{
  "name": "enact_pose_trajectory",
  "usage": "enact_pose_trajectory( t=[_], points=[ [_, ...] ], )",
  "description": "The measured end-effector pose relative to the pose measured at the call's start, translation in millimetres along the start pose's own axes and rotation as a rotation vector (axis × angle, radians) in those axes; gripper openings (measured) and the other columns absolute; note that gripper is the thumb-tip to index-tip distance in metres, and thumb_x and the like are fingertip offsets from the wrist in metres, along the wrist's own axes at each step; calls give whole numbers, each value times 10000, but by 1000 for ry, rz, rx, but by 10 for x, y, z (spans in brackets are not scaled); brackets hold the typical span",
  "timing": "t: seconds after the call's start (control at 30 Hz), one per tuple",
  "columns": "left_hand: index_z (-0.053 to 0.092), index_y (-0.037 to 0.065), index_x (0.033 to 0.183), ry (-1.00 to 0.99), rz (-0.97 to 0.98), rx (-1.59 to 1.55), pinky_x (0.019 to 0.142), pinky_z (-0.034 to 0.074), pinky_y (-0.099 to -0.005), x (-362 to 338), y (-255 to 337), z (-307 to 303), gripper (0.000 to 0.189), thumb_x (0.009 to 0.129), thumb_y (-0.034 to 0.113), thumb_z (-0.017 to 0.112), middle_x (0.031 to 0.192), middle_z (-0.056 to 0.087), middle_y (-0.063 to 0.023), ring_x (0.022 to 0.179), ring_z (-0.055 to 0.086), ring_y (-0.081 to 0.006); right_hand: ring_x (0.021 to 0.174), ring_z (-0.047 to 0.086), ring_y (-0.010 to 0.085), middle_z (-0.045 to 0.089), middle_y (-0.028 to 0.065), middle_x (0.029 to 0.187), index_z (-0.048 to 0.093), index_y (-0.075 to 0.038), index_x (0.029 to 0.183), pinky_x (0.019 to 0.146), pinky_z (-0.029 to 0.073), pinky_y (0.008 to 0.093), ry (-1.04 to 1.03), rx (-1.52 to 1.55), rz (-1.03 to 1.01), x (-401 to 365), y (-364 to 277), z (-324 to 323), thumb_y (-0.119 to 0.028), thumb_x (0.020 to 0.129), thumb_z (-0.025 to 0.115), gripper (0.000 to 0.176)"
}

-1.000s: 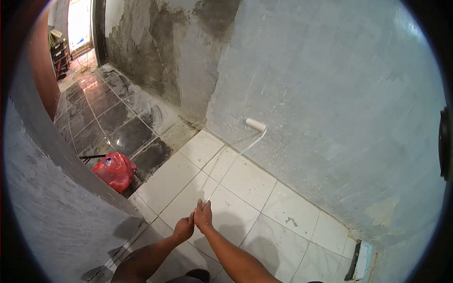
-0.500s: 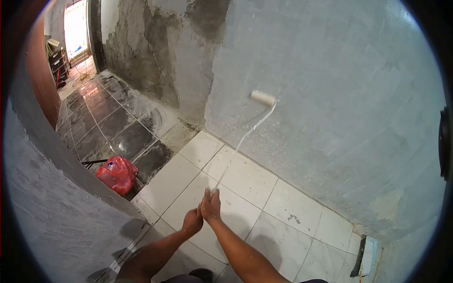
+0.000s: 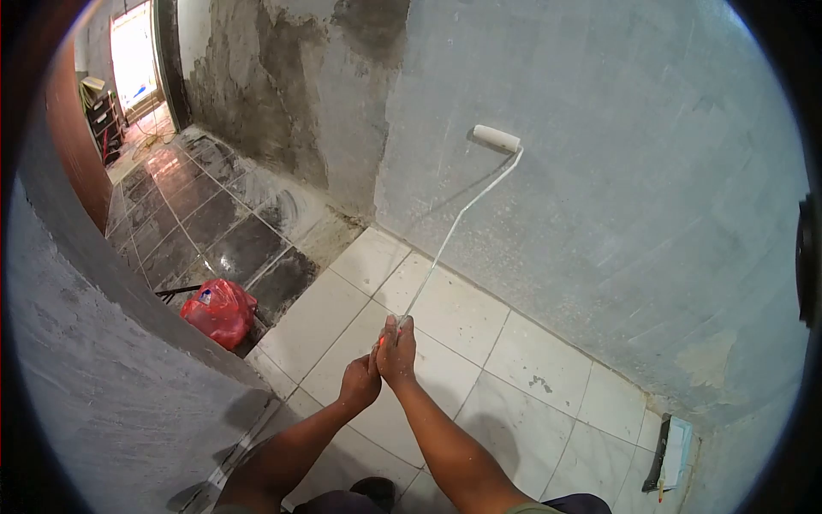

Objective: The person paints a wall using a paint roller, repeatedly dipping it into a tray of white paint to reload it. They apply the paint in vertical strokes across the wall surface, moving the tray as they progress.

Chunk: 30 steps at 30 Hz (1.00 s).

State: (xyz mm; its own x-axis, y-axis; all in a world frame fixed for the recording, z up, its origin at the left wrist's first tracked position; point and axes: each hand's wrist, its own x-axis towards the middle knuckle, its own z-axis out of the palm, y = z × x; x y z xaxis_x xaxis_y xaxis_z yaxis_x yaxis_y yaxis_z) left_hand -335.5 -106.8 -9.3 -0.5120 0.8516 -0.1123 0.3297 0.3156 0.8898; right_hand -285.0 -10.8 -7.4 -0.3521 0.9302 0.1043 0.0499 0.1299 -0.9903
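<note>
A paint roller with a long thin white frame reaches from my hands up to the grey wall. Its white sleeve lies against or very near the wall surface, casting a shadow below. My right hand is wrapped round the roller's handle, where a bit of orange shows between the hands. Just below and to the left, my left hand is closed round the lower part of the same handle. Most of the handle is hidden by my fingers.
White floor tiles run along the wall's foot. A paint tray lies in the right corner with a brush-like stick beside it. A red plastic bag sits at the left by dark tiles. A rough wall edge stands close on my left.
Both hands have moved up and slightly right with the paint roller. The sleeve has travelled higher up the wall and to the right.
</note>
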Motion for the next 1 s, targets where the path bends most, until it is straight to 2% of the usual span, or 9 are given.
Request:
enact_pose_trajectory(
  t=[0.13,0.2,0.27,0.33,0.57,0.7,0.77,0.83,1.0],
  points=[
    [451,-32,1304,-17,217,206,618,516,-548,-172,-844,389,350,985,104,399,852,651,-285,740,614,-491,565,557,251,529,154,661,397,6,936,534,460,402,1,-121,29,-318,396,-59,-379,1037,488,408],
    [588,-31,1124,-88,52,192,683,502,-560,-395,-871,359,359,1030,229,359,824,646,-294,766,622,-492,556,553,236,531,150,668,395,6,933,519,461,389,29,-246,-3,-533,638,-19,-380,1038,488,411],
    [636,-27,1042,-128,-17,213,705,496,-561,-543,-1009,353,432,1046,289,342,815,646,-298,778,627,-491,597,569,212,537,132,694,399,-1,924,543,470,376,-26,24,379,-762,668,13,-401,1038,491,426],
    [673,-24,880,-94,-228,173,739,488,-552,-638,-813,217,609,1057,421,297,807,645,-306,802,633,-486,609,534,181,518,99,701,391,-19,925,557,467,344,-27,26,357,-819,737,77,-417,1046,467,422],
    [674,-36,837,77,-7,185,734,494,-547,-206,-558,-78,669,1047,487,313,801,643,-310,810,630,-501,613,513,144,481,59,700,386,-50,937,545,465,311,-1,116,100,-366,336,281,-447,1052,440,417],
    [664,-41,886,32,-2,221,730,484,-572,-259,-577,-28,607,1056,417,303,805,637,-319,822,611,-519,582,492,127,478,44,700,377,-68,926,511,453,292,-52,273,279,-464,70,196,-452,1049,443,409],
    [655,-32,874,80,180,309,731,480,-574,-461,-1023,197,577,1052,409,330,804,635,-311,820,609,-520,523,479,132,461,36,691,363,-76,920,469,441,296,12,136,188,-667,812,248,-440,1046,463,398],
    [654,-24,858,24,-46,183,729,476,-567,-749,-1177,359,558,1044,416,366,801,633,-309,816,616,-512,512,500,143,473,44,689,369,-80,927,459,447,298,22,362,445,-937,891,130,-383,1046,481,345],
    [660,-17,837,-70,-174,151,724,480,-546,-1174,-919,565,567,1038,430,375,801,641,-300,805,629,-494,503,531,163,497,57,688,411,-83,919,444,445,286,139,416,444,-1380,796,-246,-263,1020,451,209]
  ],
)
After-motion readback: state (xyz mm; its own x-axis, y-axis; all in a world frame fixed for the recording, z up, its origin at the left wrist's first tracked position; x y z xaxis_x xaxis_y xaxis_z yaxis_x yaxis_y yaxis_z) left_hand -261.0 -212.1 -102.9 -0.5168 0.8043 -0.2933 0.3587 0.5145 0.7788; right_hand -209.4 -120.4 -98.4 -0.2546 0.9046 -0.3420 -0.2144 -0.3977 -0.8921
